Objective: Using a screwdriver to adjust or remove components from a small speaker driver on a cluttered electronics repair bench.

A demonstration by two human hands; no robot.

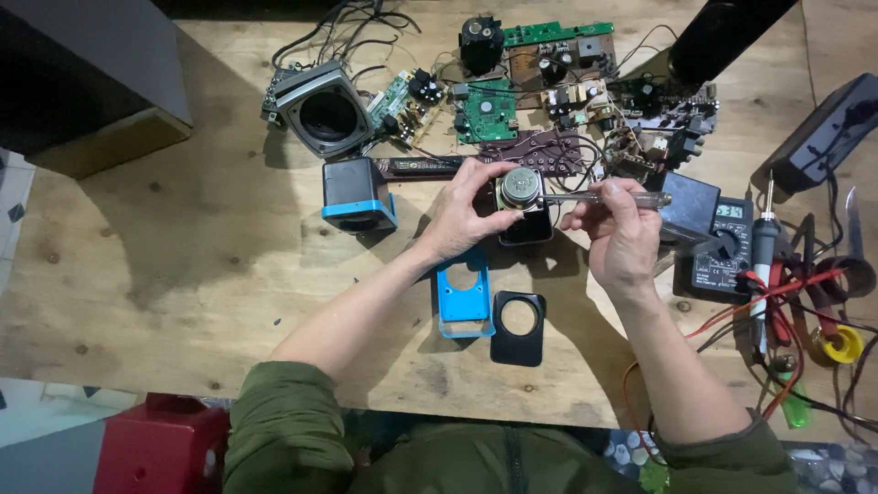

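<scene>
My left hand (460, 215) grips a small round speaker driver (521, 188) with a metal magnet, held over a black housing (528, 226). A screwdriver (604, 198) with a clear handle is held in my right hand (620, 236), its tip lying against the driver's right side. A blue faceplate (463, 300) and a black faceplate (519, 327), each with a round hole, lie just below my hands. A small black and blue speaker cube (357, 195) stands to the left of my left hand.
Several circuit boards (485, 110) and loose wires cover the far middle of the wooden table (183, 265). A larger grey speaker (320, 110) sits at back left. A multimeter (725, 247), a soldering iron (762, 265), red leads and a solder reel (841, 345) crowd the right side.
</scene>
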